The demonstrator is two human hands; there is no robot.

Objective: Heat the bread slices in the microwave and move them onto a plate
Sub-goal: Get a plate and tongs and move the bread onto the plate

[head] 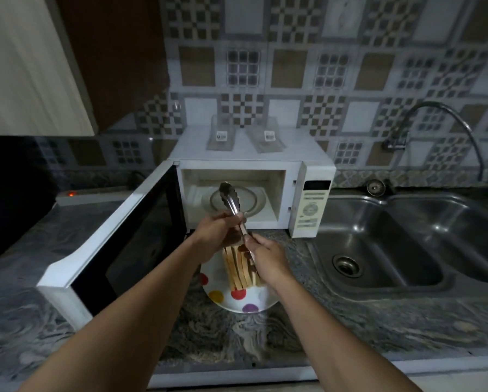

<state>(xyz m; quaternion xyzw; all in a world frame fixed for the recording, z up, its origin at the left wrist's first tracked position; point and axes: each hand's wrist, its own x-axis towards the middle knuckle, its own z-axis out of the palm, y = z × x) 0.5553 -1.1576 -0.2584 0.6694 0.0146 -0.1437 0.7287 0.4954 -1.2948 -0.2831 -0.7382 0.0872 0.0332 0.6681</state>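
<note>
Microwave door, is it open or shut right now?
Open. The microwave door stands swung out to the left, baring the turntable inside.

Both arms fwd, L hand (218,231) & R hand (266,257) gripping tongs (231,200), wrists close.

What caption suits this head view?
Left hand and right hand hold tongs over bread slices on a dotted plate; microwave open.

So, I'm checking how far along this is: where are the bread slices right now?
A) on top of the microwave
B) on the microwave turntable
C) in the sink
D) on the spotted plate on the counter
D: the bread slices stand stacked on the spotted plate before the open microwave, beneath the tongs that the left hand and right hand grip.
</note>
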